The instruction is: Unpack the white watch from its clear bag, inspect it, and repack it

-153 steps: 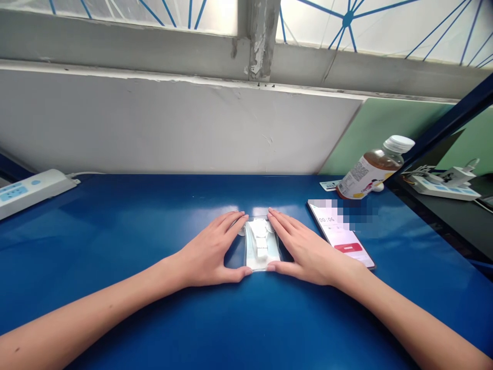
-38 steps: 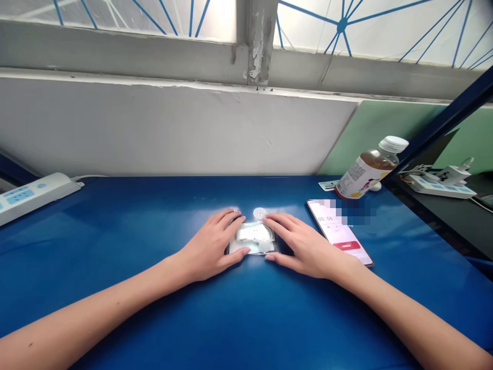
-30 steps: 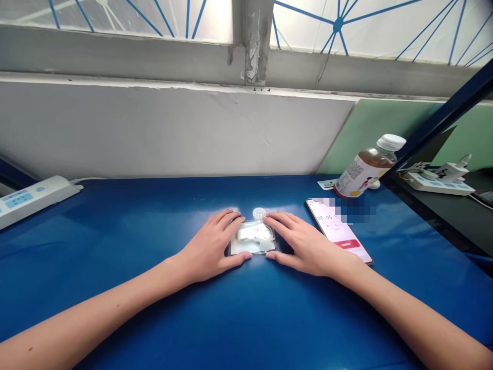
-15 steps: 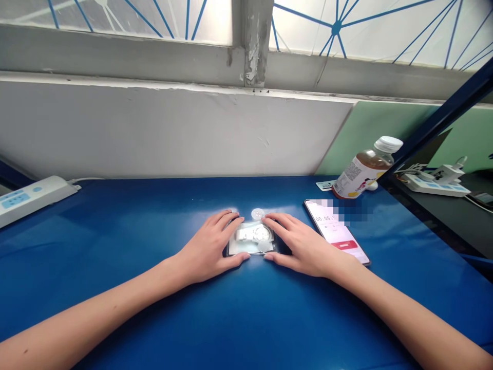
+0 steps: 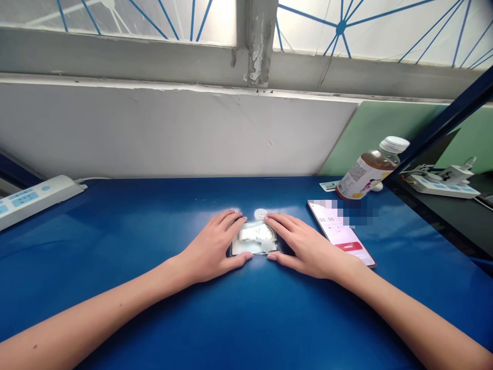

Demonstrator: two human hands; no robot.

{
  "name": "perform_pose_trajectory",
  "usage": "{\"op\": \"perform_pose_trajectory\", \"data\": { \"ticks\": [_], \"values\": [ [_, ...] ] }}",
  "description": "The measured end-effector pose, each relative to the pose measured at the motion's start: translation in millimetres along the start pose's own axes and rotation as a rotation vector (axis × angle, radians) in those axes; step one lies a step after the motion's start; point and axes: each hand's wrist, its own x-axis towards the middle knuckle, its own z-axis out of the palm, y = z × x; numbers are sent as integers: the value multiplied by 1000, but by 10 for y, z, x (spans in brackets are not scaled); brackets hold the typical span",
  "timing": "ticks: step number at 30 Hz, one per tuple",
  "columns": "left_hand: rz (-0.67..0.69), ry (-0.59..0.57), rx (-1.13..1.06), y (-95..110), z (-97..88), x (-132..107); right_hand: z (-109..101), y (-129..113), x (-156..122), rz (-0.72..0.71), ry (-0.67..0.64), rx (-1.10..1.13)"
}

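Only readable text was on the phone, which lay screen-up toward the right edge of the bench. It showed timer digits "00:06:" near the top of the screen; the digits after that were lost under a pixelated patch. A red button lower on the screen carried pale lettering, too small to read. The bottle at the far right corner had a printed label, illegible. The small card just beside it at the back edge was also too small to read. The power strip at the left edge had blue markings but no legible characters. The clear packet at bench centre showed nothing legible.
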Motion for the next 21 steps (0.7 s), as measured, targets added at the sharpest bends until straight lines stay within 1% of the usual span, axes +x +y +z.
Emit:
{"op": "perform_pose_trajectory", "data": {
  "ticks": [21],
  "values": [
    [-13,-18,5,13,-3,17,-10,-2,9,5,-22,-24]
  ]
}}
